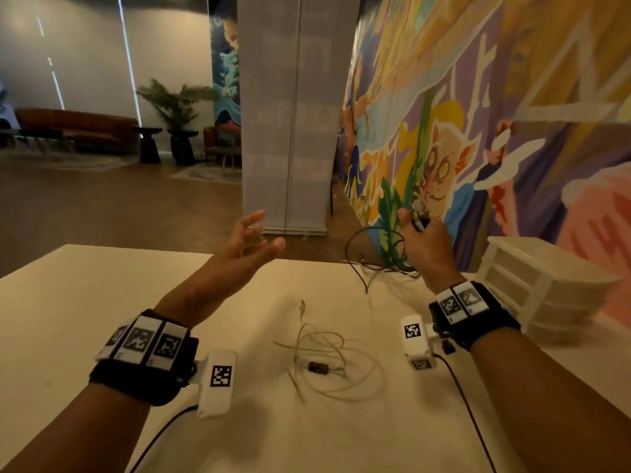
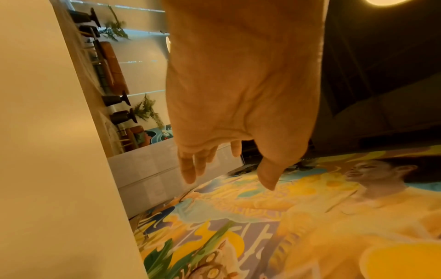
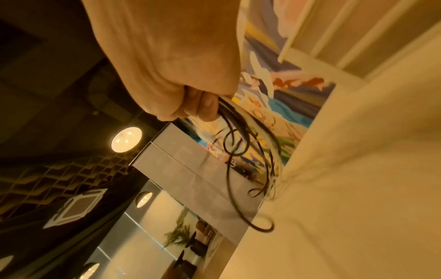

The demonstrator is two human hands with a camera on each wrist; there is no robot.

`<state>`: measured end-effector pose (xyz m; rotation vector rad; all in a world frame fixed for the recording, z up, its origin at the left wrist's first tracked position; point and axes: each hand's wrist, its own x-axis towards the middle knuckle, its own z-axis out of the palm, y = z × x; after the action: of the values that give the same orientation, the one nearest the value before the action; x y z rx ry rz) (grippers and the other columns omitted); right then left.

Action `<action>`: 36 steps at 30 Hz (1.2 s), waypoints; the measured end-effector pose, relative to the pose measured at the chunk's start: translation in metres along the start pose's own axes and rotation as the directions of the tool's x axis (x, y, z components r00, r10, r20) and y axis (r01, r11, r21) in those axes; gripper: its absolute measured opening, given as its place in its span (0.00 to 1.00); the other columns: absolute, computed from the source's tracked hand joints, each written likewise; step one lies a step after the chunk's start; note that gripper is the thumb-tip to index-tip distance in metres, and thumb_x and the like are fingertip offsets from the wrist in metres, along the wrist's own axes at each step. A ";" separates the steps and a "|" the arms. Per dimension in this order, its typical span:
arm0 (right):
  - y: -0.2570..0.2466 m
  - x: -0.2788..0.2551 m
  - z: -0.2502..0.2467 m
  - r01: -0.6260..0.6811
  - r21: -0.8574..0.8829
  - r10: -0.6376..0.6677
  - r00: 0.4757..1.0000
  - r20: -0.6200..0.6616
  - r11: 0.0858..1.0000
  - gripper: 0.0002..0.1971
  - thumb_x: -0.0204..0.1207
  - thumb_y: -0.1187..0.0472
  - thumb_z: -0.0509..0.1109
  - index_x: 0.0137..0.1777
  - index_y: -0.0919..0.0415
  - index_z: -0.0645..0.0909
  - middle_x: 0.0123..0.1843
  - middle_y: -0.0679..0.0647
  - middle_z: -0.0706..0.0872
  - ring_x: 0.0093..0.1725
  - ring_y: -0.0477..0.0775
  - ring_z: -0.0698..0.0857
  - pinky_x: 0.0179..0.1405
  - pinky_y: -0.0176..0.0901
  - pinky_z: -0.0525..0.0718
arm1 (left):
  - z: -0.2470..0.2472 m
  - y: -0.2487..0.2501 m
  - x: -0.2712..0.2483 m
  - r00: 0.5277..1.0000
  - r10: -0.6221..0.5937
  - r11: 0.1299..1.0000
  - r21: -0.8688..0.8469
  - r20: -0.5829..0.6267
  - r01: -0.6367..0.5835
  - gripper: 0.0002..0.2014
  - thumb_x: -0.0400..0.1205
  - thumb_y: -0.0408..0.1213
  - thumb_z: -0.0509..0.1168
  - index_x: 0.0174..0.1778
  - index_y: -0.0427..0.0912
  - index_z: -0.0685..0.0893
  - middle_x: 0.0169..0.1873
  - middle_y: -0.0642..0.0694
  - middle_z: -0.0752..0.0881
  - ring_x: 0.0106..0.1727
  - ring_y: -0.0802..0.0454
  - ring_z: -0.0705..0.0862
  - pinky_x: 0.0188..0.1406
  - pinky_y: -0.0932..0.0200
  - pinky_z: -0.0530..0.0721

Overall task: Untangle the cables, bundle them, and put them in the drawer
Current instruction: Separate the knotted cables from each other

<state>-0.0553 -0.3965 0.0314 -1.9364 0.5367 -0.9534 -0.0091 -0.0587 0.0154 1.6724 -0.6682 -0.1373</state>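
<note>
Nearest, a pale cable (image 1: 324, 356) lies loosely looped on the cloth-covered table (image 1: 102, 302) with a small dark plug (image 1: 318, 367) among its loops, probably set apart from the tangle and waiting to be bundled. Further out, the left hand (image 1: 251, 238) hovers palm-up with fingers spread, holding nothing, seemingly ready to catch a strand, while the right hand (image 1: 423, 240) is clenched round the dark cables (image 3: 245, 143), lifting them so their loops hang free and show their crossings. Beyond, the white drawer unit (image 1: 532, 285) sits at the table's right, every drawer closed.

place: office lounge | signs: sofa (image 1: 78, 126), potted plant (image 1: 177, 104), wall mural (image 1: 478, 114), ceiling lamps (image 3: 126, 139)
</note>
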 end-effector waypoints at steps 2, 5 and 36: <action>0.006 -0.002 0.009 0.004 0.072 -0.007 0.999 0.040 0.997 0.20 0.86 0.39 0.72 0.50 0.57 0.88 0.45 0.58 0.91 0.47 0.61 0.88 0.51 0.57 0.85 | 0.005 -0.004 0.000 0.998 -0.006 0.998 0.061 0.067 0.002 0.33 0.88 0.50 0.69 0.88 0.61 0.64 0.86 0.53 0.69 0.84 0.50 0.73 0.78 0.48 0.78; 0.015 -0.014 0.012 -0.064 0.224 0.036 0.991 0.129 0.972 0.15 0.81 0.40 0.79 0.42 0.49 0.84 0.32 0.44 0.84 0.36 0.50 0.83 0.39 0.50 0.81 | 0.014 -0.013 -0.003 0.986 0.012 0.985 0.168 0.165 -0.040 0.22 0.89 0.49 0.67 0.81 0.54 0.79 0.77 0.54 0.83 0.77 0.54 0.82 0.73 0.54 0.84; 0.039 -0.124 -0.024 0.327 -0.252 -0.257 0.927 0.272 0.911 0.14 0.79 0.50 0.81 0.33 0.52 0.87 0.30 0.47 0.88 0.34 0.48 0.87 0.39 0.47 0.86 | 0.090 -0.018 -0.031 0.984 0.119 0.960 0.239 0.136 -0.149 0.25 0.82 0.59 0.72 0.76 0.61 0.84 0.59 0.61 0.92 0.59 0.64 0.91 0.58 0.62 0.90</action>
<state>-0.1501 -0.3449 -0.0457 -2.4127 0.2614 -0.8470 -0.0691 -0.1202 -0.0306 1.8617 -0.9186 -0.0587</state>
